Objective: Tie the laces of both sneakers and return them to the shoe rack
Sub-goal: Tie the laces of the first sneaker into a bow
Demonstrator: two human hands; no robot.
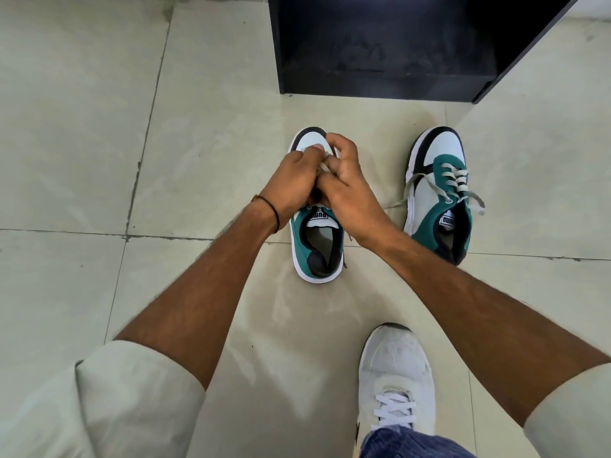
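Two green, white and black sneakers stand on the tiled floor, toes pointing away from me. Over the left sneaker [315,249] my left hand [291,183] and my right hand [344,186] are pressed together, both pinching its white laces [325,157] above the tongue. Most of that lacing is hidden under my fingers. The right sneaker [436,190] stands apart to the right, its grey laces [463,183] loose and trailing onto the floor on both sides. The black shoe rack [380,84] stands just beyond the sneakers, its lower shelf bare.
My own foot in a white sneaker [396,375] rests on the floor at the lower right, near the right forearm. Pale floor tiles [82,127] with dark grout lines spread to the left and right.
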